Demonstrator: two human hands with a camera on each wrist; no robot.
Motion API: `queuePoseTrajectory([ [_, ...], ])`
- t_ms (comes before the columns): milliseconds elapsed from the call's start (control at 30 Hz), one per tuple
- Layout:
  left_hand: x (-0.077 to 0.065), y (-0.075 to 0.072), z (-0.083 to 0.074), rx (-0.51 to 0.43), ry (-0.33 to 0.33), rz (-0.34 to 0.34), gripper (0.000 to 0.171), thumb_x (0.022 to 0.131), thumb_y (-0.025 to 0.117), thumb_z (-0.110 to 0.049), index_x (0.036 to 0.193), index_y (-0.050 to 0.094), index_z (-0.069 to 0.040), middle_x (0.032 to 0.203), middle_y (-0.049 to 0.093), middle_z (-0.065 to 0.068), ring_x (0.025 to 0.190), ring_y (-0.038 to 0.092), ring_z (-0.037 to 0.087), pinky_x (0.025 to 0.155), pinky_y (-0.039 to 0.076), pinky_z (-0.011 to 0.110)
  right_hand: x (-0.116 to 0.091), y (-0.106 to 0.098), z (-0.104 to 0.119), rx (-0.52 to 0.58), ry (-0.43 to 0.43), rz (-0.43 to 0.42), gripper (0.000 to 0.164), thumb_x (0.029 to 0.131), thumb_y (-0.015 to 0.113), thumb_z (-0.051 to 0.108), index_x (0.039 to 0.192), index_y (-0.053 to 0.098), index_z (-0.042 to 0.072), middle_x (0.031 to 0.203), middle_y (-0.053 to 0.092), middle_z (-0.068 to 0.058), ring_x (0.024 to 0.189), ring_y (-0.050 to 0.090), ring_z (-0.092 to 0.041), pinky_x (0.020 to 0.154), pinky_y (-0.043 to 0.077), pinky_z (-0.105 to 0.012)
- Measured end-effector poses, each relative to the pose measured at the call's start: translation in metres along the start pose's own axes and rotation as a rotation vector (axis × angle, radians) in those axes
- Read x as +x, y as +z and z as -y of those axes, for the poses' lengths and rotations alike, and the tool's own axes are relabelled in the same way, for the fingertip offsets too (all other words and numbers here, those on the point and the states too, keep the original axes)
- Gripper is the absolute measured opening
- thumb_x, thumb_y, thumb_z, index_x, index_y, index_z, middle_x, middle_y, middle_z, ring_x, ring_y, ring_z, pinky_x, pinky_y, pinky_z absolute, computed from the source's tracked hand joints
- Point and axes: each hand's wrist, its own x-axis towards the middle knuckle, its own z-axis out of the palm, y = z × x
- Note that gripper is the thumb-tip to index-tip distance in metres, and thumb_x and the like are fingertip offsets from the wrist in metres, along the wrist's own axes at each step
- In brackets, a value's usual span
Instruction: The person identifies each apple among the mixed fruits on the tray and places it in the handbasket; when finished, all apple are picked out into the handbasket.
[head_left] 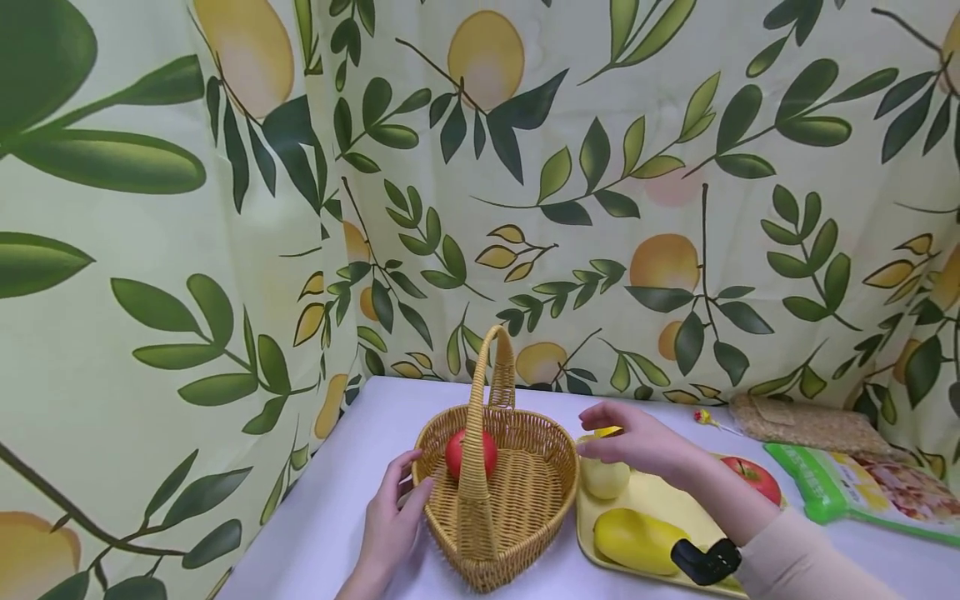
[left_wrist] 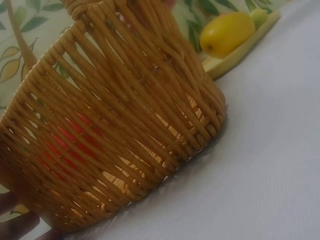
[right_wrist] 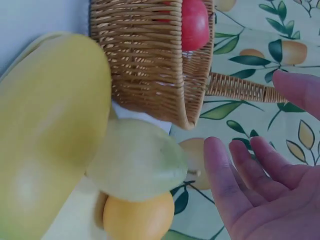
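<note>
A heart-shaped wicker basket (head_left: pixel 517 508) with a tall arched handle stands on the white table, with a red apple (head_left: pixel 471 454) inside near its left wall. My left hand (head_left: pixel 392 515) touches the basket's left side, its thumb near the rim; in the left wrist view its dark fingertips (left_wrist: pixel 20 222) show at the lower left corner. To the right of the basket, my right hand (head_left: pixel 633 437) hovers with extended fingers above a pale green pear (right_wrist: pixel 137 160), holding nothing. The pear, an orange (right_wrist: pixel 140 217) and a yellow mango (head_left: pixel 637 540) lie together on a yellow tray (head_left: pixel 660 492).
Another red apple (head_left: pixel 752 477) sits toward the tray's right side, partly behind my right forearm. Farther right lie a green food packet (head_left: pixel 825 483), a brown woven pouch (head_left: pixel 817 425) and a small wrapped lollipop (head_left: pixel 703 416). A leaf-patterned curtain (head_left: pixel 562 250) hangs behind the table.
</note>
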Motion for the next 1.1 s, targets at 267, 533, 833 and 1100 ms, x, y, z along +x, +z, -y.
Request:
queuePoseTrajectory([
  [267, 0.000, -0.002, -0.001, 0.003, 0.009, -0.005, 0.039, 0.092, 0.057, -0.031, 0.130, 0.048, -0.026, 0.129, 0.052, 0.005, 0.107, 0.056, 0.023, 0.088, 0.047, 0.043, -0.018, -0.019, -0.009, -0.068, 0.044, -0.055, 0.057, 0.077, 0.074, 0.035, 0.122, 0.052, 0.008, 0.124, 0.052, -0.012, 0.105, 0.055, -0.026, 0.080, 0.050, -0.037],
  [533, 0.000, -0.001, 0.001, 0.001, 0.017, -0.001, 0.039, 0.092, 0.057, -0.030, 0.130, 0.048, -0.026, 0.128, 0.053, 0.005, 0.106, 0.057, 0.023, 0.086, 0.048, 0.042, -0.036, -0.037, -0.027, -0.054, 0.083, -0.131, 0.065, 0.079, 0.070, 0.044, 0.128, 0.046, 0.009, 0.129, 0.048, -0.013, 0.109, 0.053, -0.027, 0.086, 0.047, -0.042],
  [833, 0.000, 0.000, 0.002, 0.016, 0.013, -0.027, 0.038, 0.092, 0.058, -0.029, 0.129, 0.049, -0.028, 0.126, 0.054, 0.000, 0.104, 0.057, 0.019, 0.086, 0.049, 0.040, -0.059, -0.048, -0.052, -0.116, 0.126, -0.203, 0.066, 0.079, 0.069, 0.046, 0.128, 0.047, 0.007, 0.128, 0.049, -0.013, 0.108, 0.054, -0.029, 0.081, 0.049, -0.035],
  [1100, 0.001, -0.001, 0.004, 0.027, 0.032, -0.019, 0.039, 0.092, 0.058, -0.028, 0.130, 0.048, -0.026, 0.127, 0.054, 0.003, 0.103, 0.057, 0.021, 0.085, 0.049, 0.041, -0.074, -0.064, -0.063, -0.222, 0.204, -0.212, 0.070, 0.080, 0.066, 0.050, 0.129, 0.046, 0.006, 0.125, 0.050, -0.015, 0.107, 0.050, -0.032, 0.079, 0.047, -0.039],
])
